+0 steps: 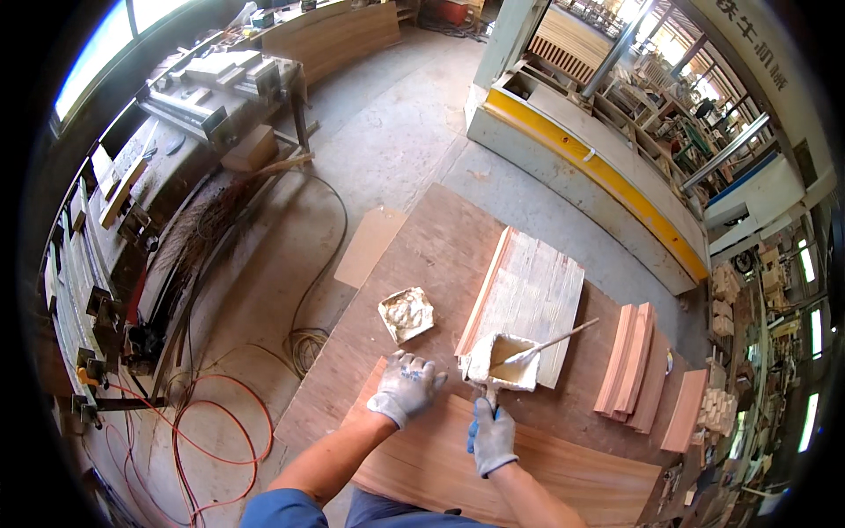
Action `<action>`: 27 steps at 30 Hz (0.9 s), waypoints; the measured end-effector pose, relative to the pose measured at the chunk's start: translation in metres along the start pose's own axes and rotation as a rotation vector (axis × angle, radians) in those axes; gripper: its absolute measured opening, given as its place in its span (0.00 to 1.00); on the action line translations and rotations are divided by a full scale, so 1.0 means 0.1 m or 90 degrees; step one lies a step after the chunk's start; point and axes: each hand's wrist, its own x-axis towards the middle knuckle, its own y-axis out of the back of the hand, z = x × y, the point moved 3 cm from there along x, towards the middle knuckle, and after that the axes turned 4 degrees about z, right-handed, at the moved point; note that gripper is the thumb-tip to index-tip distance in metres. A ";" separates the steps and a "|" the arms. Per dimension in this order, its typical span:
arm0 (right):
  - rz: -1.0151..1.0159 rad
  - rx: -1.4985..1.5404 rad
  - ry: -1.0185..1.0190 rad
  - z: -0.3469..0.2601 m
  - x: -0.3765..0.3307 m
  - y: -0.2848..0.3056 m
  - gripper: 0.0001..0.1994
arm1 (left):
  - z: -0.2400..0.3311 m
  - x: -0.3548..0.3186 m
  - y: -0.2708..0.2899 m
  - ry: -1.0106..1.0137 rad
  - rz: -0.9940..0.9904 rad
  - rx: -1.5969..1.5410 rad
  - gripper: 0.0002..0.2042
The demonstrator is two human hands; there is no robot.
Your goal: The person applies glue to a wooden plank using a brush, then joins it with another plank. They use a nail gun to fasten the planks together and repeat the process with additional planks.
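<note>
a woodworking workshop: on its dusty grey concrete floor (387, 97) stand a brown, board-topped worktable (449, 220) bearing stacked reddish wooden strips (627, 361) and a white-crusted square pot (515, 380), a long grey metal bench (167, 145) strewn with pale timber offcuts, and a large pale machine (581, 187) with a yellow stripe and shiny steel columns (620, 48). a thin orange-red hose (219, 377) loops nearby; more pale cut wood (720, 412) is piled along the right

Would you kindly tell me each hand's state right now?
Left hand: nothing visibly held; open or closed cannot be told.
Right hand: closed, holding the crusted box by its handle.
</note>
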 end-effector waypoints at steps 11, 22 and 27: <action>0.111 -0.215 0.215 -0.31 1.27 -0.29 0.23 | 0.00 0.01 0.10 -0.026 0.035 -0.017 0.14; 0.021 -0.023 0.187 -2.42 3.27 -0.77 0.20 | -0.01 0.02 0.11 -0.015 0.031 -0.004 0.14; 0.085 -0.008 0.237 -2.40 2.95 -0.72 0.20 | -0.02 0.01 0.13 -0.011 0.031 -0.021 0.15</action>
